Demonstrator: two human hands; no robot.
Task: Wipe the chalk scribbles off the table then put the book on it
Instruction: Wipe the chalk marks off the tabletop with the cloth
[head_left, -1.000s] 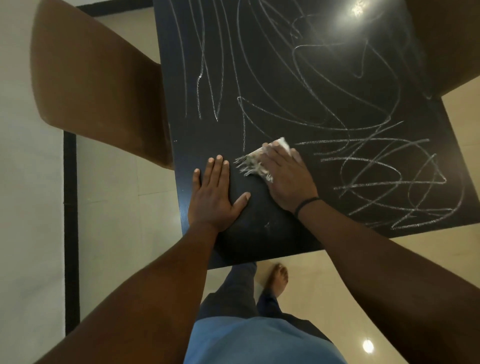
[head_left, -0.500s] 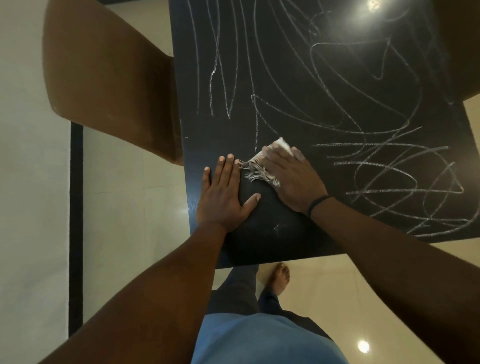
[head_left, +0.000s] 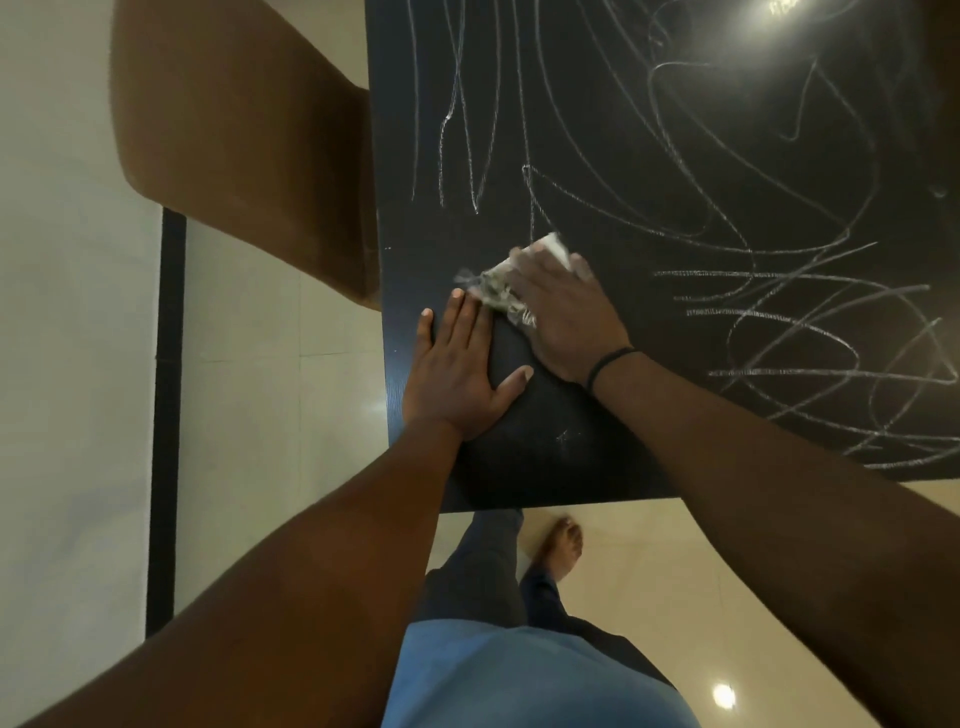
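Pressing hands (head_left: 563, 317) near table (head_left: 415, 249) edge, floor beyond

A home room, it seems: glossy cream tiled floor (head_left: 270, 322), brown chair (head_left: 244, 135) at a black table (head_left: 649, 130), bare foot (head_left: 561, 545).

A black table (head_left: 675, 130) carries white chalk scribbles (head_left: 779, 312) over its far and right parts. A pale, frayed rag (head_left: 498, 291), somewhat blurred, lies flat near its left edge.
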